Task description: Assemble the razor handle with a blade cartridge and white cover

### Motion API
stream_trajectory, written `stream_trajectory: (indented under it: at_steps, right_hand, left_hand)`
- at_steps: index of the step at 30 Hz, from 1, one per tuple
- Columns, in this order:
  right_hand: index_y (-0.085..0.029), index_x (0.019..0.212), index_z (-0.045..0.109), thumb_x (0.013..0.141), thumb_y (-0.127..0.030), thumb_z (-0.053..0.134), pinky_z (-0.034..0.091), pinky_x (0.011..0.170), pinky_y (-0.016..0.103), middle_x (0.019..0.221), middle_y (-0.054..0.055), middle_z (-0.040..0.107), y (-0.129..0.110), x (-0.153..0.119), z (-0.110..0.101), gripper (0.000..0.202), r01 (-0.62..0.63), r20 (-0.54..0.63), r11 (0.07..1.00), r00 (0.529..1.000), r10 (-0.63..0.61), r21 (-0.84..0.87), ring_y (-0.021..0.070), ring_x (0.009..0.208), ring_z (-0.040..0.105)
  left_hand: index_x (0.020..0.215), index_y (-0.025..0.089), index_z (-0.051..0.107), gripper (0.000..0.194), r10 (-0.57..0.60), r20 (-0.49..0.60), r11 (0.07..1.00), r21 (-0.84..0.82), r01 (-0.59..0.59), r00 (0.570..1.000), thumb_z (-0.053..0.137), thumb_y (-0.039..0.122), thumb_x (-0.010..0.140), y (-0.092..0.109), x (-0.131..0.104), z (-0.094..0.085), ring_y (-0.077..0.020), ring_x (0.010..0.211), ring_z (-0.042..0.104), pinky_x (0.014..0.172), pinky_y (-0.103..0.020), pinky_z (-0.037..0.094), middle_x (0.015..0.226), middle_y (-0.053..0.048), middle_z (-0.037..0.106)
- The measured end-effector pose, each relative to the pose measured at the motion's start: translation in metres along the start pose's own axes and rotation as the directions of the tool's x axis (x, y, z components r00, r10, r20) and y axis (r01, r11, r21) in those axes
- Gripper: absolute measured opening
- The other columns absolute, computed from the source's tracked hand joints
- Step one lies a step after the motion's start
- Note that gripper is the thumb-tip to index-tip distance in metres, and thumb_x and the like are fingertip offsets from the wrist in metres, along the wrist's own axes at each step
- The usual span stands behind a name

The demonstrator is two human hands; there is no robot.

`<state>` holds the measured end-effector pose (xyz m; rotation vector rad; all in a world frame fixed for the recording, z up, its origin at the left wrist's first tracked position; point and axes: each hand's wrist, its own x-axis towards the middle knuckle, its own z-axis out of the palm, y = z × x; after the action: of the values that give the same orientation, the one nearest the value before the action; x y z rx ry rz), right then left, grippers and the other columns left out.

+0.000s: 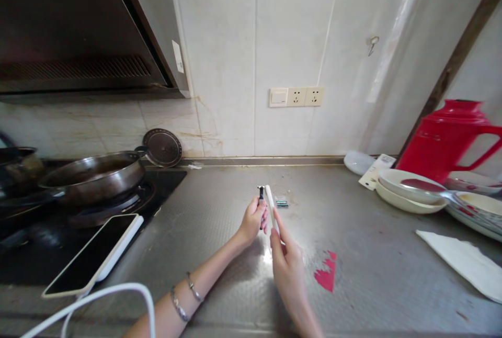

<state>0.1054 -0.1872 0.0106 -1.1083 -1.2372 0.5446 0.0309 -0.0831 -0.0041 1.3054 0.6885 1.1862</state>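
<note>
My left hand [253, 221] is closed around a small black handle [261, 195] with a short metallic crosspiece at its top. Close beside it on the right, my right hand [285, 254] grips a slim white stick-like object [270, 199], which points up and away. The tops of the two objects are almost side by side; whether they touch I cannot tell. Just right of them, a small green and silver piece [282, 203] lies on the metal counter [219, 196]. Two bracelets are on my left forearm.
A phone on a white block [94, 257] lies at the stove's edge, with a white cable in front. Left stands a steel pan [98, 178]. Right are a red thermos [443, 139], stacked bowls [408, 191] and a white cloth or paper [465, 262]. Red scrap [327, 274] lies nearer.
</note>
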Motion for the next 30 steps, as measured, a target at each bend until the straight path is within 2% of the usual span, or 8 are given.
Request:
stream_trajectory:
  at_steps: [5, 10, 17, 21, 26, 30]
  right_hand:
    - [-0.018, 0.130, 0.050, 0.086, -0.033, 0.042, 0.047, 0.055, 0.026, 0.084, 0.008, 0.069, -0.002, 0.010, -0.001, 0.047, 0.009, -0.012, 1.000, 1.000, -0.009, -0.005, 0.0170, 0.065, 0.060]
    - [-0.018, 0.128, 0.052, 0.086, -0.033, 0.043, 0.046, 0.054, 0.025, 0.080, 0.007, 0.069, 0.001, 0.000, 0.000, 0.045, -0.015, 0.030, 1.000, 0.999, 0.015, 0.003, 0.0170, 0.065, 0.059]
    - [-0.016, 0.130, 0.049, 0.087, -0.034, 0.042, 0.044, 0.052, 0.023, 0.079, 0.007, 0.068, -0.002, 0.010, -0.001, 0.047, -0.015, 0.000, 1.000, 1.000, 0.015, 0.011, 0.0137, 0.057, 0.055]
    - [-0.018, 0.130, 0.049, 0.087, -0.034, 0.043, 0.041, 0.048, 0.023, 0.076, 0.006, 0.067, 0.002, 0.003, -0.002, 0.047, -0.035, 0.037, 0.999, 0.999, 0.034, 0.018, 0.0128, 0.053, 0.051]
    - [-0.020, 0.131, 0.048, 0.085, -0.038, 0.046, 0.036, 0.042, 0.022, 0.063, 0.001, 0.060, 0.007, -0.003, -0.014, 0.050, -0.091, 0.059, 0.995, 0.994, 0.089, 0.038, 0.0110, 0.046, 0.043]
    - [-0.019, 0.134, 0.043, 0.085, -0.042, 0.047, 0.029, 0.038, 0.020, 0.056, -0.003, 0.050, 0.011, 0.018, -0.032, 0.055, -0.096, 0.049, 0.992, 0.995, 0.092, 0.077, 0.0087, 0.043, 0.035]
  left_hand:
    - [0.075, 0.020, 0.036, 0.041, -0.002, 0.022, 1.000, 0.010, 0.002, 1.000, 0.050, 0.058, 0.076, 0.000, -0.002, 0.003, -0.0024, 0.034, 0.035, 0.032, -0.015, 0.031, 0.055, 0.009, 0.039]
    - [0.074, 0.020, 0.036, 0.042, -0.021, -0.006, 1.000, 0.002, 0.021, 1.000, 0.051, 0.059, 0.075, 0.003, -0.002, 0.003, -0.0018, 0.033, 0.034, 0.031, -0.014, 0.028, 0.054, 0.010, 0.038]
    - [0.076, 0.020, 0.035, 0.040, -0.004, 0.030, 1.000, -0.005, 0.004, 1.000, 0.051, 0.057, 0.076, 0.002, -0.001, 0.001, -0.0030, 0.034, 0.035, 0.032, -0.016, 0.036, 0.056, 0.010, 0.039]
    - [0.076, 0.020, 0.035, 0.040, -0.006, 0.028, 1.000, 0.016, 0.005, 1.000, 0.050, 0.057, 0.077, 0.001, -0.001, -0.001, -0.0031, 0.034, 0.035, 0.031, -0.016, 0.036, 0.057, 0.010, 0.039]
    - [0.076, 0.020, 0.036, 0.038, 0.019, 0.033, 1.000, 0.021, -0.019, 0.999, 0.049, 0.056, 0.078, 0.000, 0.002, -0.005, -0.0031, 0.035, 0.035, 0.033, -0.016, 0.036, 0.057, 0.009, 0.038]
    - [0.077, 0.019, 0.039, 0.037, 0.051, 0.066, 0.996, 0.067, -0.055, 0.997, 0.049, 0.055, 0.079, 0.001, 0.008, -0.014, -0.0049, 0.040, 0.042, 0.042, -0.019, 0.043, 0.058, 0.008, 0.041]
